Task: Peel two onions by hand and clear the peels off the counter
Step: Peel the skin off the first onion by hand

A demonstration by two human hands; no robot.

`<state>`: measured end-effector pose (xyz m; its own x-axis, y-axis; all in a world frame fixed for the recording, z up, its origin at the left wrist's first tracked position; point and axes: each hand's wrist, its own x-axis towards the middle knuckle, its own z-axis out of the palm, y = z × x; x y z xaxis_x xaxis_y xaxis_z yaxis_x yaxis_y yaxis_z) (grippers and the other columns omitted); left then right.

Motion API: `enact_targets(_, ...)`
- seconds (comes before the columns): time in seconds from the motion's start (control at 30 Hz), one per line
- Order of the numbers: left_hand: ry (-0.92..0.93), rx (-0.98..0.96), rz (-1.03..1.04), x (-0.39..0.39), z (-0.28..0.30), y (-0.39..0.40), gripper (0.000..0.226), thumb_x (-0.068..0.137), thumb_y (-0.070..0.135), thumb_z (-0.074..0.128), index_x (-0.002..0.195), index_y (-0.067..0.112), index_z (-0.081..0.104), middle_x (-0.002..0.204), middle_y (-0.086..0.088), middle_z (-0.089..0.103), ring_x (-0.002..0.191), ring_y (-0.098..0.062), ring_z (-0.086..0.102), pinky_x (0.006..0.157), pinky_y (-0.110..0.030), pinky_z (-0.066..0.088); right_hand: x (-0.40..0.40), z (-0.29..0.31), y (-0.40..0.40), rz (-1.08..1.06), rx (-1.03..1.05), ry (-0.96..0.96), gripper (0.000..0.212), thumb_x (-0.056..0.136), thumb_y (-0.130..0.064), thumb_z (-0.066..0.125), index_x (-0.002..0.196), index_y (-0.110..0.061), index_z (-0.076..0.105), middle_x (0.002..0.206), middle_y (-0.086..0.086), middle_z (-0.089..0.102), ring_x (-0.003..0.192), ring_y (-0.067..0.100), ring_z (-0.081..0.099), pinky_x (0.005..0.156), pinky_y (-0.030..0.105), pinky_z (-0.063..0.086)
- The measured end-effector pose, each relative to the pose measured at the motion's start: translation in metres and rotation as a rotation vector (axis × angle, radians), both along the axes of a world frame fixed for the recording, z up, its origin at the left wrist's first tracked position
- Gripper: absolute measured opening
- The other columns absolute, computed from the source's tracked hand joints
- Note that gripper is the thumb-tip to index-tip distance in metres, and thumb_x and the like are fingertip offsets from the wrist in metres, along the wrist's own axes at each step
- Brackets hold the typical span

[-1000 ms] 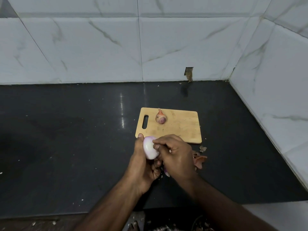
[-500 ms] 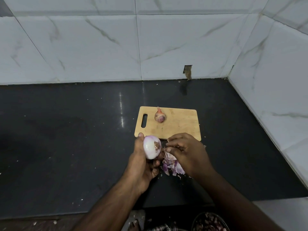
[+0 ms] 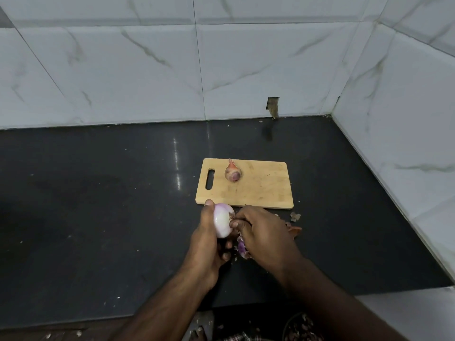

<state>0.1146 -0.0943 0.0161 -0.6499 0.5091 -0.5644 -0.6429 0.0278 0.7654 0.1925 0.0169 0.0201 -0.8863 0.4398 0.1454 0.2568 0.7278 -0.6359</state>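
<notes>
**Picking the root end of the first onion**

The left hand is cradling the nearly bare onion in a closed grip, root turned toward the right hand, whose fingertips are pinching at the root. Peels are collecting on the bench just below. The unpeeled onion is waiting on the cutting board. Half a second ago the right hand was apart, drawing skin away; now it is back against the bulb

Head-worn view, downward (wide-angle), close

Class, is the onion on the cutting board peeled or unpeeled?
Unpeeled: the onion on the cutting board still wears brownish skin and a dry tip.
</notes>
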Motion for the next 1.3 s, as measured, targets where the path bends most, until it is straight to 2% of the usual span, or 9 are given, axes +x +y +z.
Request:
enact_targets(0.13,0.230,-0.067,-0.008,-0.005,-0.006,0.001,0.065,0.089,0.072,0.043,0.106,0.015,0.071,0.083,-0.010,0.075,0.074,-0.026,0.073,0.070,-0.044,0.060,0.003,0.000,0.000,0.121,0.066,0.024,0.012,0.097,-0.026,0.049,0.090,-0.021,0.057,0.081,-0.010,0.059,0.074,0.010,0.051,0.067,0.037,0.043)
enact_targets(0.23,0.355,-0.123,0.014,-0.008,-0.010,0.000,0.072,0.078,0.080,0.049,0.110,0.018,0.067,0.102,-0.011,0.075,0.097,-0.029,0.072,0.091,-0.056,0.056,0.004,0.006,-0.007,0.141,-0.107,0.107,0.012,0.097,-0.022,0.057,0.086,-0.020,0.061,0.075,-0.011,0.060,0.070,0.007,0.055,0.063,0.023,0.040)
enact_targets(0.37,0.281,-0.081,0.031,-0.008,-0.010,-0.004,0.050,0.096,0.063,0.042,0.111,0.022,0.067,0.100,-0.010,0.076,0.093,-0.028,0.073,0.084,-0.047,0.058,0.006,0.007,-0.001,-0.062,-0.417,0.125,0.020,0.089,-0.022,0.072,0.104,-0.035,0.072,0.088,-0.021,0.072,0.084,-0.002,0.067,0.074,0.017,0.051)
enact_targets(0.5,0.285,-0.034,-0.054,-0.005,-0.007,-0.005,0.064,0.093,0.072,0.036,0.113,0.021,0.069,0.091,-0.008,0.076,0.080,-0.023,0.072,0.070,-0.037,0.056,0.006,0.002,-0.003,-0.040,-0.289,0.168,0.029,0.080,-0.021,0.080,0.107,-0.030,0.075,0.098,-0.022,0.069,0.096,-0.005,0.062,0.081,0.008,0.044)
enact_targets(0.67,0.350,0.006,-0.061,0.001,-0.001,-0.005,0.082,0.079,0.086,0.038,0.119,0.018,0.062,0.089,-0.010,0.070,0.071,-0.016,0.064,0.062,-0.033,0.051,0.000,-0.012,-0.013,-0.133,-0.199,0.271,0.018,0.087,-0.006,0.065,0.082,-0.023,0.066,0.083,-0.013,0.064,0.083,0.005,0.061,0.072,0.017,0.046)
enact_targets(0.8,0.585,-0.049,-0.102,-0.007,-0.008,-0.013,0.096,0.052,0.098,0.055,0.117,0.027,0.061,0.112,-0.002,0.072,0.103,-0.020,0.070,0.092,-0.046,0.056,0.000,-0.004,-0.007,-0.321,-0.732,0.231,0.031,0.105,-0.025,0.043,0.081,-0.023,0.063,0.078,0.002,0.069,0.076,0.028,0.065,0.070,0.043,0.053)
enact_targets(1.03,0.697,-0.013,-0.348,-0.014,0.002,-0.017,0.101,0.034,0.084,0.079,0.115,0.025,0.061,0.106,0.008,0.073,0.097,-0.010,0.070,0.082,-0.019,0.054,-0.027,0.036,0.002,-0.039,-0.306,0.185,0.053,0.096,-0.064,0.033,0.129,-0.028,0.054,0.131,-0.012,0.059,0.123,0.007,0.052,0.103,0.034,0.044)
enact_targets(1.13,0.748,0.004,-0.422,-0.012,0.008,-0.014,0.077,0.040,0.038,0.089,0.111,0.026,0.062,0.101,-0.001,0.072,0.091,-0.013,0.069,0.074,-0.017,0.052,-0.039,0.037,-0.008,-0.012,-0.309,0.091,0.040,0.100,-0.054,0.040,0.127,-0.028,0.056,0.122,-0.010,0.063,0.113,0.007,0.056,0.094,0.028,0.046)
enact_targets(1.3,0.842,0.009,-0.455,-0.016,0.006,-0.025,0.081,0.039,0.042,0.094,0.114,0.035,0.063,0.119,0.000,0.063,0.106,-0.010,0.065,0.086,-0.020,0.052,-0.034,0.033,0.020,-0.171,-0.264,0.029,0.054,0.095,-0.063,0.026,0.111,-0.023,0.058,0.090,-0.009,0.062,0.085,0.014,0.060,0.069,0.031,0.043)
